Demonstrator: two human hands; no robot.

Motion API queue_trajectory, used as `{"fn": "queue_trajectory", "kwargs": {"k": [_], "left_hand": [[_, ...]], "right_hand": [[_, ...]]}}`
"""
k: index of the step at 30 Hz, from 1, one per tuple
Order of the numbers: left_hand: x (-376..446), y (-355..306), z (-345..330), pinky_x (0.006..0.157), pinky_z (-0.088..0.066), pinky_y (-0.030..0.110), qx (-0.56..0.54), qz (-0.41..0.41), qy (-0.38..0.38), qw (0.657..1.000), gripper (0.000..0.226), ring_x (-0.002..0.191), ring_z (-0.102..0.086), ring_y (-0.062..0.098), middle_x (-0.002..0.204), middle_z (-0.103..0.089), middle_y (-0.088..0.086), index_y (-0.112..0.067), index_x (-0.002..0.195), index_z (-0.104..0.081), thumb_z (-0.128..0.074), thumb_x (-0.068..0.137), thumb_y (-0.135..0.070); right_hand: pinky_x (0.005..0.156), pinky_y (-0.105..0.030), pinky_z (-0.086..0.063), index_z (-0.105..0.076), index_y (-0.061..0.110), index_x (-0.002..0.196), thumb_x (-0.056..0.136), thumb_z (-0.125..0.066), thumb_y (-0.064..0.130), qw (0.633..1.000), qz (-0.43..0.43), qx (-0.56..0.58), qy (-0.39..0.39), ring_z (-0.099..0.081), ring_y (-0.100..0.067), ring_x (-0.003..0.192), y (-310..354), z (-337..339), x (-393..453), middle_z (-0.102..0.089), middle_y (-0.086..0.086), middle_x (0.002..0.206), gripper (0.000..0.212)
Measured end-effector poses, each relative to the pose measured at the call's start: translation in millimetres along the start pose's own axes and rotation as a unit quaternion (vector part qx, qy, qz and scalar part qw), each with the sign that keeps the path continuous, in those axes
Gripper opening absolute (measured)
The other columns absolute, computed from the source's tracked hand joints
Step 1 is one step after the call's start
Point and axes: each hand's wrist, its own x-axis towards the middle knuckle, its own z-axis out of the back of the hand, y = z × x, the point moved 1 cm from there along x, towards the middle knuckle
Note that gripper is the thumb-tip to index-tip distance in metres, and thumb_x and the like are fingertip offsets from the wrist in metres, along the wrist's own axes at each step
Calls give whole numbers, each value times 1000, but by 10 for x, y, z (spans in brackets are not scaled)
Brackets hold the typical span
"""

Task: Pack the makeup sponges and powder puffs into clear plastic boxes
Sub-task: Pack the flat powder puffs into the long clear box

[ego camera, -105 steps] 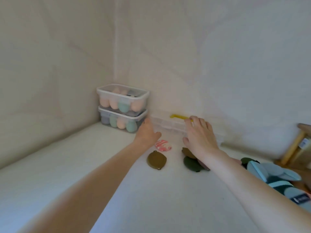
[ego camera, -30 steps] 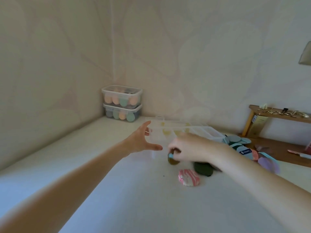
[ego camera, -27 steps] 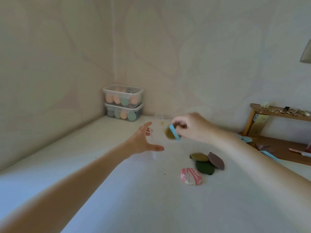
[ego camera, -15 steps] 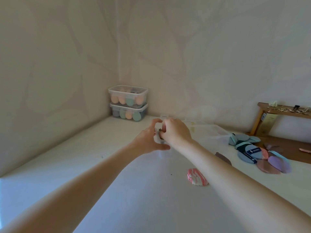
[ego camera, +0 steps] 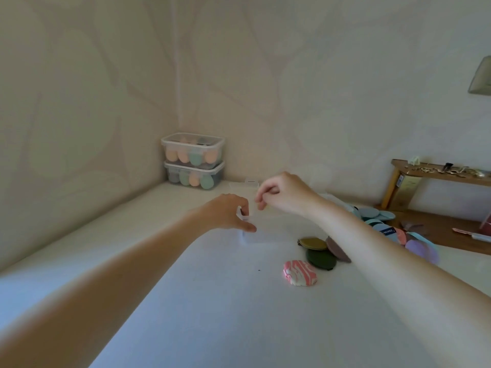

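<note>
A clear plastic box stands open on the white table; its contents are too faint to make out. My left hand grips the box's near left corner. Just above the box, my right hand hovers with curled fingers, thumb and forefinger nearly touching, and nothing shows between them. To the right of the box lie an olive puff, a dark green puff, a brown puff and a pink marbled puff. Several blue and purple puffs are heaped behind my right forearm.
Two lidded clear boxes full of egg-shaped sponges are stacked in the far wall corner. A low wooden shelf with small items stands at the right. Walls close off the table at the left and back.
My right hand picked up a puff with a blue band and brought it to the box, then rose and moved right. My left hand stays at the box's corner.
</note>
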Motion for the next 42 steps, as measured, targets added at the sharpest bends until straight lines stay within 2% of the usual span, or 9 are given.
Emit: {"fn": "queue_trajectory", "kwargs": {"k": [3, 7, 10, 14, 18, 23, 30, 38, 42], "left_hand": [[-7, 22, -31, 79, -37, 25, -10, 8, -8, 1000, 44, 107, -54, 21, 118, -58, 5, -13, 108, -59, -73, 76, -41], [-38, -15, -41, 78, -35, 25, -6, 15, -8, 1000, 44, 97, -52, 19, 117, -57, 5, -13, 108, -58, -72, 77, -41], [-45, -31, -39, 77, -35, 26, -3, 18, -9, 1000, 45, 91, -48, 15, 112, -56, 3, -14, 108, -57, -72, 76, -42], [-39, 9, -69, 77, -37, 26, -26, 19, -22, 999, 43, 92, -50, 16, 110, -55, 3, -14, 106, -58, -74, 75, -40], [-5, 31, -102, 69, -38, 23, -41, 10, -38, 998, 45, 90, -50, 16, 105, -58, 3, -11, 108, -58, -74, 76, -38], [0, 32, -138, 74, -37, 25, -55, 10, -43, 997, 42, 88, -50, 16, 106, -59, 4, -13, 107, -58, -73, 77, -37], [-3, 25, -127, 75, -36, 25, -42, -6, -37, 998, 44, 103, -54, 22, 119, -59, 7, -12, 115, -54, -70, 81, -35], [-2, 4, -92, 73, -32, 24, -23, -27, -34, 999, 46, 89, -43, 13, 106, -54, 1, -8, 117, -49, -68, 83, -32], [-8, 14, -123, 72, -33, 24, -9, -23, -38, 999, 49, 87, -45, 17, 105, -54, 5, -8, 117, -45, -68, 81, -33]], "right_hand": [[61, -16, -42, -68, 16, 95, 88, -60, 9, 981, -24, -98, 165, -56, -5, 69, -47, 200, -196, -69, 4, 84, 13], [64, -21, -45, -59, 17, 121, 83, -68, 15, 905, -100, -281, 305, -58, -16, 83, -247, 13, -428, -58, 0, 109, 38], [75, -24, -45, -59, 15, 119, 81, -68, 12, 916, -95, -268, 283, -56, -18, 97, -311, -83, -458, -58, 1, 110, 40], [76, -25, -47, -66, 13, 104, 83, -67, 11, 944, -64, -227, 233, -58, -15, 85, -231, 18, -326, -64, 0, 93, 21], [61, -12, -44, -65, 12, 100, 87, -64, 11, 997, -25, -65, 40, -55, -9, 72, -42, 150, -49, -62, 3, 84, 14], [65, -31, -47, -46, 13, 92, 85, -59, 10, 990, -53, 3, -134, -61, -27, 81, -40, -159, 196, -62, -10, 89, 15], [64, -31, -42, -54, 10, 90, 83, -55, 9, 985, -66, -90, -134, -60, -29, 90, -54, -423, 284, -64, -12, 100, 8], [63, -31, -36, -50, 15, 78, 86, -56, 18, 981, -29, -129, -143, -58, -27, 85, -56, -505, 214, -64, -7, 89, 10], [66, -36, -49, -61, 9, 80, 85, -55, 13, 987, -30, -127, -95, -61, -28, 81, -61, -517, 236, -66, -8, 86, 8]]}}
